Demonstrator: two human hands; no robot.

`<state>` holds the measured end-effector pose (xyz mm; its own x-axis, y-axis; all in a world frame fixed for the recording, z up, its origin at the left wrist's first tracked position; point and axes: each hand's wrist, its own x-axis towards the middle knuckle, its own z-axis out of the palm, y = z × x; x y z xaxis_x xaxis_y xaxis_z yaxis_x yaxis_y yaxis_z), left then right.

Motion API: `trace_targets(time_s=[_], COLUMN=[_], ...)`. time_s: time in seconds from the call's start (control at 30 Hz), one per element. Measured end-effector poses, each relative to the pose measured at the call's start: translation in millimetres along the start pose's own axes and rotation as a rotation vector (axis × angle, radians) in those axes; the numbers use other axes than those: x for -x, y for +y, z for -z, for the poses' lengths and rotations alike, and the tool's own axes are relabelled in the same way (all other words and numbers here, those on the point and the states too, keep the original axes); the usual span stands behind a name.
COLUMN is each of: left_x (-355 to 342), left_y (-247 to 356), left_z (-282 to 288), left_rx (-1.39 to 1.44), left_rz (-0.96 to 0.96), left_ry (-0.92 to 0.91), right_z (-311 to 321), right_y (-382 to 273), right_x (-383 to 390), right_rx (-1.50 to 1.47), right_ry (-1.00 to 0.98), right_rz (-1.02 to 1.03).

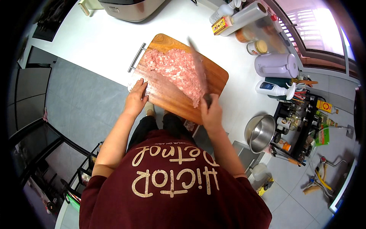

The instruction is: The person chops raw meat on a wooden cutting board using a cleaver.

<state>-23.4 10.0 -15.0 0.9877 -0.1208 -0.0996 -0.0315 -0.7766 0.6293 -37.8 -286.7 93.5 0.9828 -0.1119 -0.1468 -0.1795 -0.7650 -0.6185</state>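
Pink minced meat [177,72] is spread in a wide patch over a wooden cutting board [217,74]. My right hand [212,114] is closed round the dark handle of a kitchen knife [198,65]. Its blade, smeared by motion, points away from me along the right side of the meat. At the board's near left corner lies my left hand [136,98], holding nothing, its fingers stretched and its thumb apart. A pale sheen covers the board beside those fingers; whether it is moisture or glare I cannot make out. The blade hides part of the meat's right edge.
A metal bar handle [137,57] sits along the board's left side. On the white counter [91,42] stand a rice cooker [129,9] at the back, a lilac pitcher [274,65] and a spray bottle [272,88] to the right. A steel bowl [260,133] is right of me.
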Motion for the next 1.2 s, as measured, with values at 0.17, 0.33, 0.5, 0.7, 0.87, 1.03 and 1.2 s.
trace_targets(time_s=[0.17, 0.33, 0.5, 0.7, 0.87, 1.03, 1.2], left_x=[2, -1, 3, 0, 0, 1, -2], left_y=[1, -6, -5, -4, -4, -9, -11], left_z=[2, -4, -3, -4, 1, -8, -6], left_rx=[0.002, -0.005, -0.015, -0.033, -0.006, -0.014, -0.032], left_rz=[-0.001, -0.037, -0.026, -0.032, -0.031, -0.044, -0.044], left_ry=[0.000, 0.018, 0.020, 0.018, 0.028, 0.032, 0.044], right_z=[-18, 3, -11, -19, -2, -22, -1], right_y=[29, 7, 40, 43, 37, 54, 36], right_x=[-9, 11, 6, 28, 14, 29, 26], right_rx=[0.202, -0.097, 0.142, -0.123, -0.007, 0.091, 0.070], right_ry=[-0.197, 0.008, -0.155, 0.103, -0.066, -0.081, -0.112], right_rz=[-0.103, -0.069, -0.174, -0.049, -0.140, -0.195, -0.146])
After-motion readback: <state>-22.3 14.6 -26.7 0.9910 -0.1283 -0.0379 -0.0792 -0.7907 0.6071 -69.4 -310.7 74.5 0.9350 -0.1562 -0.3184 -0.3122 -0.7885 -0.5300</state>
